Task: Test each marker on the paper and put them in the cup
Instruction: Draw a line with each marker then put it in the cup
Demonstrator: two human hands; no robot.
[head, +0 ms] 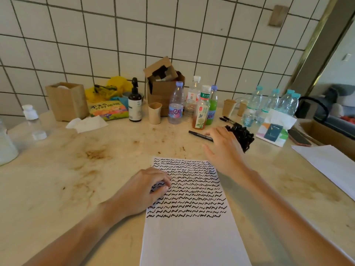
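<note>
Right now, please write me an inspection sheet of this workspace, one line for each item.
Surface: pale stone counter with brown stains.
Job's things: paper with rows of black squiggles on its upper part; one black marker lying beyond it; a bundle of black markers behind the right hand; paper cup standing further back.
Clutter: bottles, cardboard box, tissues, phone.
Grippers: left hand rests on the paper's left edge, fingers loosely curled; right hand open, reaching toward the single marker.
Cables: nothing seen.
Surroundings: white tiled wall.
</note>
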